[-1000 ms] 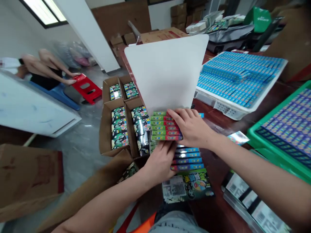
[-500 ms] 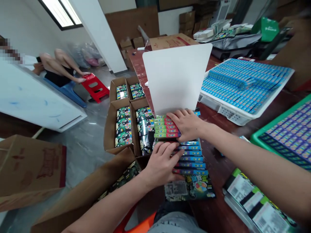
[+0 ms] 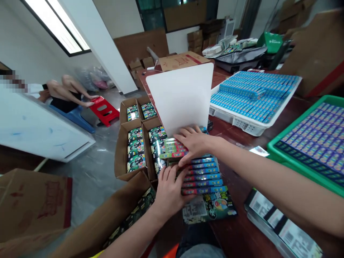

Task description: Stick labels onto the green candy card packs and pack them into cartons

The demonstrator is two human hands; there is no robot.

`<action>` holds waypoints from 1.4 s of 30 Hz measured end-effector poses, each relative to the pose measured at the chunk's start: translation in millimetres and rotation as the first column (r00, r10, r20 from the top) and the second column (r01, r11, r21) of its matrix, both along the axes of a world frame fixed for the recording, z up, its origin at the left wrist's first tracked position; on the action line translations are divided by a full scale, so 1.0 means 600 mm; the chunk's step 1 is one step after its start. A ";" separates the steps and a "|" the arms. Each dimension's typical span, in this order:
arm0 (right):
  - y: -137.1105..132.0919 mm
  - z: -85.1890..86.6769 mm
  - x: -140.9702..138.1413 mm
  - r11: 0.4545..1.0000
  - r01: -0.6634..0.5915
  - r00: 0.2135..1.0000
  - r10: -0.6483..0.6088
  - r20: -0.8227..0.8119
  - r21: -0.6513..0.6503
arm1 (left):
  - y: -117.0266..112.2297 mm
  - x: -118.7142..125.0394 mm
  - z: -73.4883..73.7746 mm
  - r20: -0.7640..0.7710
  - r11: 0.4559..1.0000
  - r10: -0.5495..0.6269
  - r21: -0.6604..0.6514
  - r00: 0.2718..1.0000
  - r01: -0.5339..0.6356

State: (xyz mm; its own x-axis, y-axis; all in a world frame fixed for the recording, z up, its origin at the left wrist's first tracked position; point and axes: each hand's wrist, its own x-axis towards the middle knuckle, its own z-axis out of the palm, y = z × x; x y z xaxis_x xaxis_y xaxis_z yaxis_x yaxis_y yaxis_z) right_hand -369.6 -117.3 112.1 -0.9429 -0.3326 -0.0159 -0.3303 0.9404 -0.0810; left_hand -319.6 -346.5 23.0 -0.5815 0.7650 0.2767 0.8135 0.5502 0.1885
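Several thin blue-and-red boxes (image 3: 204, 176) lie in a row on the table in front of me. My left hand (image 3: 172, 186) grips their left ends, thumb at the near box and fingers at the far side. A stack of slim green-and-red boxes (image 3: 172, 154) lies just beyond, tilted slightly. My right hand (image 3: 195, 143) is over these, with fingers curled across them and its thumb near my left fingertips. A white board (image 3: 180, 98) stands upright behind the boxes. Under the near end of the row shows a dark printed packet (image 3: 209, 208).
Open cartons (image 3: 143, 154) of printed packs stand along the left. At right are a white basket (image 3: 249, 127) of blue boxes, a green crate (image 3: 276, 150) of purple boxes and a clear tray (image 3: 264, 227) of labelled packs. A person sits near a red stool (image 3: 104, 111).
My right hand and the green-and-red boxes have shifted, and the nearest of these boxes now sticks out to the left. My left hand stays at the blue-and-red row. The camera view has tilted up.
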 end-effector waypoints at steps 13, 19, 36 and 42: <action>0.027 -0.110 0.099 0.999 -0.032 0.968 0.031 -0.248 0.000 | 0.011 -0.014 0.004 -0.037 0.997 -0.052 -0.065 0.998 0.049; 0.017 -0.123 0.076 0.958 -0.088 0.978 0.031 -0.208 -0.272 | 0.020 -0.027 0.007 -0.005 0.983 -0.063 -0.172 0.998 0.061; 0.099 -0.059 0.044 0.507 0.472 0.751 -0.659 0.029 -0.721 | 0.017 -0.051 -0.001 0.216 0.990 -0.127 -0.039 0.968 0.139; 0.118 -0.066 0.037 0.349 0.464 0.768 -0.617 0.172 -0.814 | 0.028 -0.041 -0.016 0.552 0.759 -0.244 0.621 0.797 -0.198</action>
